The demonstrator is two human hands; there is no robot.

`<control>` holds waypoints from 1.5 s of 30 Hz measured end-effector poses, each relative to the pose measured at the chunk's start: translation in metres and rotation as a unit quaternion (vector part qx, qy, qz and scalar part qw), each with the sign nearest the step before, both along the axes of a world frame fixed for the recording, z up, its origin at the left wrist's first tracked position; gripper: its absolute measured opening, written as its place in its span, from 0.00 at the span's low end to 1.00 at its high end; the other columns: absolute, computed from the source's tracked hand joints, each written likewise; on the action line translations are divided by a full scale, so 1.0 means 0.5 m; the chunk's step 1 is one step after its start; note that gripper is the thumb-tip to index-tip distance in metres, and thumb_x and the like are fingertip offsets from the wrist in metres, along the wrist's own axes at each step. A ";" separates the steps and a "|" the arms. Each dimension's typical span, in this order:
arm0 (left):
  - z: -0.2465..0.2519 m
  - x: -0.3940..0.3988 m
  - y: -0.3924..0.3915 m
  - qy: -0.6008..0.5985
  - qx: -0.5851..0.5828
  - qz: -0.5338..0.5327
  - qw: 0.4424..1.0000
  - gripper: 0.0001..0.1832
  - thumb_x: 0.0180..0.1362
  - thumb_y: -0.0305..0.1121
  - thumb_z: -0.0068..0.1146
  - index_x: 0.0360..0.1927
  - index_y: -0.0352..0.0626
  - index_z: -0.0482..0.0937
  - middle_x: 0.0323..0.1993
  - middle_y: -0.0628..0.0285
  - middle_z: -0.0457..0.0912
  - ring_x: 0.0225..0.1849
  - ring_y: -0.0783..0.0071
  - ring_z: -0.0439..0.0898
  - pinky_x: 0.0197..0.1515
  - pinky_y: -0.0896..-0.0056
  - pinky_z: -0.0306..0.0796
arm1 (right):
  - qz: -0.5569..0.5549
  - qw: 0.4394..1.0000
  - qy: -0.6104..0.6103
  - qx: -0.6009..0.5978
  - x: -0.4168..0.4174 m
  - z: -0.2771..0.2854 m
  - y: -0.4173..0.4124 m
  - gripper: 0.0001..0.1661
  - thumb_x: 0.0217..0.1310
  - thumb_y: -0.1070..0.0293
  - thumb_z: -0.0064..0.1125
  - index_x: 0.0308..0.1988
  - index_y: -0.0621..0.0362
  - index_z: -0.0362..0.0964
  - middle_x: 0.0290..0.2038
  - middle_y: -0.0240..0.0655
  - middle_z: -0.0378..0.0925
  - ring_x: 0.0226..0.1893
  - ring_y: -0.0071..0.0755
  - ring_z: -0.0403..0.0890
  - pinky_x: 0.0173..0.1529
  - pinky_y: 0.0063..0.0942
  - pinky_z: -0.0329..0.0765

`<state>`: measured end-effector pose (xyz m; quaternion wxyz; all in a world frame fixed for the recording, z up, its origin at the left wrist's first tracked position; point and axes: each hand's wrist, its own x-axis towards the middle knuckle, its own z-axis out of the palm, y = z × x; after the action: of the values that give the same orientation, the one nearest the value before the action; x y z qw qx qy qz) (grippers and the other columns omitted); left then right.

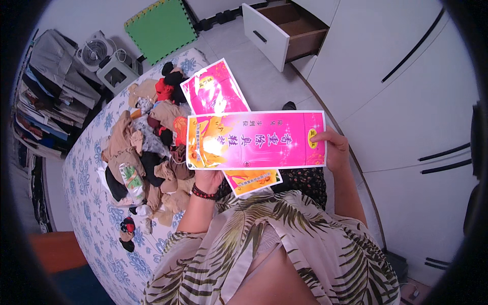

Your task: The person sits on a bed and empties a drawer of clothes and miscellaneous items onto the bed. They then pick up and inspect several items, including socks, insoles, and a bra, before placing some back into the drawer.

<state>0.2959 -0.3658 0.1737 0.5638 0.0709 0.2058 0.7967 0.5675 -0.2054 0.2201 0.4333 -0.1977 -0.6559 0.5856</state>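
Note:
My right hand [336,148] pinches the right end of a long, flat pink and orange plastic packet [259,148], thumb on top. It bears writing and flowers, and its film throws back a bright glare. A similar packet [219,89] lies slantwise behind it, its two ends sticking out above and below. My left hand [209,180] is under the left part of the front packet, at the slanted one. Its fingers are hidden. To the left, a heap of socks and stockings [122,133], mostly beige, black and red, covers part of a bed [91,217]. A clear green-printed packet [132,181] lies among them.
Beyond the bed, a drawer [265,36] stands pulled out from white cabinets [396,118]. A green foam mat [162,32] leans on the wall. A fan [95,51] and a loaded clothes rack [57,91] stand at the far left.

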 end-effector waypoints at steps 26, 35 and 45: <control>-0.024 -0.060 0.056 0.165 -0.006 -0.240 0.957 0.17 0.62 0.35 0.45 0.53 0.40 0.66 0.52 0.56 0.73 0.53 0.65 0.74 0.56 0.61 0.68 | 0.149 0.972 -0.132 -0.127 -0.067 0.113 0.151 0.26 0.56 0.78 0.48 0.56 0.59 0.62 0.44 0.35 0.75 0.44 0.22 0.75 0.51 0.21 0.71; 0.007 -0.013 0.071 0.240 -0.044 -0.273 0.931 0.23 0.63 0.36 0.45 0.59 0.37 0.61 0.51 0.60 0.73 0.51 0.74 0.74 0.54 0.71 0.69 | 0.158 0.946 -0.279 -0.054 -0.173 0.160 0.180 0.23 0.59 0.70 0.52 0.55 0.61 0.62 0.43 0.33 0.76 0.42 0.20 0.76 0.48 0.20 0.73; 0.013 -0.013 0.044 0.219 -0.037 -0.232 0.947 0.27 0.54 0.23 0.56 0.58 0.40 0.63 0.49 0.64 0.75 0.49 0.78 0.75 0.52 0.74 0.69 | 0.009 0.966 -0.257 -0.031 -0.180 0.099 0.151 0.27 0.56 0.73 0.55 0.56 0.62 0.61 0.51 0.40 0.70 0.49 0.29 0.73 0.51 0.25 0.71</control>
<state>0.2894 -0.3436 0.1804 0.6761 0.2691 0.3313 0.6006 0.4776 -0.1298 0.2697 0.2381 -0.3487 -0.7289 0.5388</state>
